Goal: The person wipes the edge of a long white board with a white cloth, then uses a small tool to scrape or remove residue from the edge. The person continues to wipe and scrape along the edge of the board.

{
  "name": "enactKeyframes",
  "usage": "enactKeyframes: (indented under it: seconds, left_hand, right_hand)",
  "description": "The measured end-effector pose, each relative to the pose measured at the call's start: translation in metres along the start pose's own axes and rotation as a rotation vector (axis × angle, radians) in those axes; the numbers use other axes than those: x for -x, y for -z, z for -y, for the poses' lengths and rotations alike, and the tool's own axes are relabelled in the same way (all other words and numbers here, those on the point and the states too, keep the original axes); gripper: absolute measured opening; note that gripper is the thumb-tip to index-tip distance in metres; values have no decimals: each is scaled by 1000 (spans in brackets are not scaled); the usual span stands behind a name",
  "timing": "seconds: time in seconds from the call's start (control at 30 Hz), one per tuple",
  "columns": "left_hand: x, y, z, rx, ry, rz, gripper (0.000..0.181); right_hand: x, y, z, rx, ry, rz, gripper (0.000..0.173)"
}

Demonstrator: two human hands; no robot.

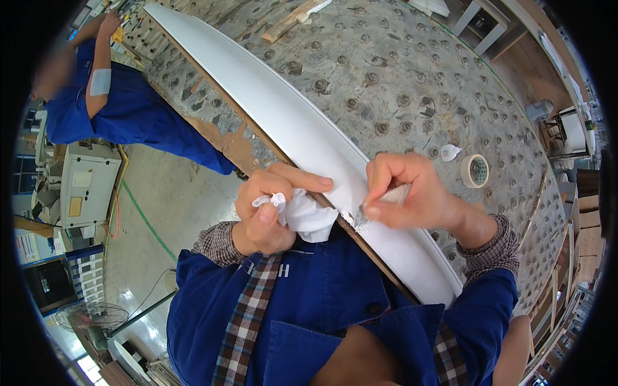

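A long white panel [270, 101] with a brown lower edge runs diagonally in front of me. My left hand [270, 207] grips a crumpled white cloth or tissue [311, 217] at the panel's near edge, its index finger lying over the white surface. My right hand [410, 193] pinches a small, pale, blurred tool [396, 194] whose tip is at the panel's edge. Between both hands, rough white paste or flaking material [348, 217] shows on that edge. What exactly the tool is cannot be told.
On the studded work table [357, 67] beyond the panel lie a roll of masking tape [474, 171], a small white bottle [449, 152] and a wooden strip [294, 21]. A co-worker in blue [130, 106] leans over the table at upper left. A fan [91, 316] stands lower left.
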State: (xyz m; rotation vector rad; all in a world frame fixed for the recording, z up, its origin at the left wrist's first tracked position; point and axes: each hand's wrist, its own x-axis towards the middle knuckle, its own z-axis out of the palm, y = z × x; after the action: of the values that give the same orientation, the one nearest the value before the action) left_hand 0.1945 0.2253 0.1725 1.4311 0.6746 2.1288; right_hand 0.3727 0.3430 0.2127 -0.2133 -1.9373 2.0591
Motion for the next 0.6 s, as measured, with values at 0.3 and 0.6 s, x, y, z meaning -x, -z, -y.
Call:
enactKeyframes:
  seconds: [0.3,0.6]
  left_hand:
    - [-14,20,-35,60,356,-279,33]
    - [2,22,-40,42,463,-367,30]
  right_hand:
    - [5,11,-2,-629,-210,-202,28]
    - [-17,-2,18,607,-178,-642,41]
